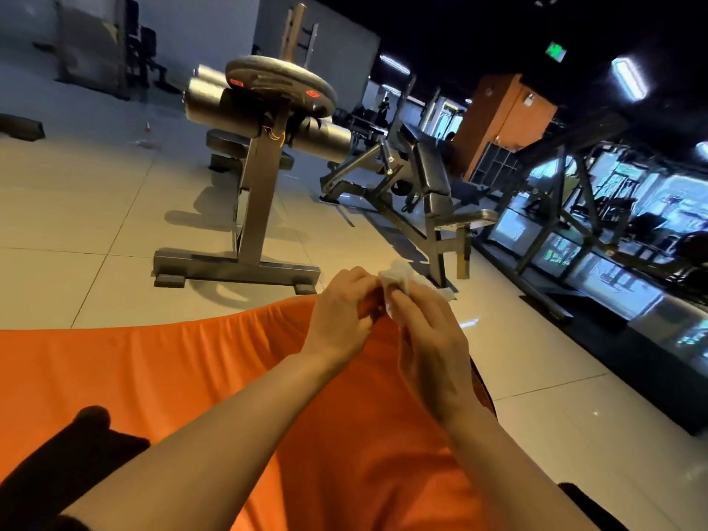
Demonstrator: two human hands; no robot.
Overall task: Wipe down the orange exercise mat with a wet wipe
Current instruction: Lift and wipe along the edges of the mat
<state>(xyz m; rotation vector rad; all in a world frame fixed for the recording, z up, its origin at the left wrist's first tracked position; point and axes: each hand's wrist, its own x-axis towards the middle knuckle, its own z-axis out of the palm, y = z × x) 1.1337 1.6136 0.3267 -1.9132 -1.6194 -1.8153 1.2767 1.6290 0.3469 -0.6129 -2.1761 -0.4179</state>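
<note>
Both hands pinch a crumpled white wet wipe [398,279] above the far edge of the wrinkled orange mat [153,369]: left hand [341,312], right hand [433,339]; fingertips partly hidden.

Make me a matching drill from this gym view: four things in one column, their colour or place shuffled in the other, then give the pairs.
Things:
1. wet wipe
2. exercise mat
3. weight plate
4. bench

Descriptions:
A. orange, spread beneath the forearms
B. black padding, on the floor to the right
C. white, crumpled, pinched between the left hand and right hand
D. grey disc lying flat atop a metal stand

Pairs: 1-C, 2-A, 3-D, 4-B
</note>
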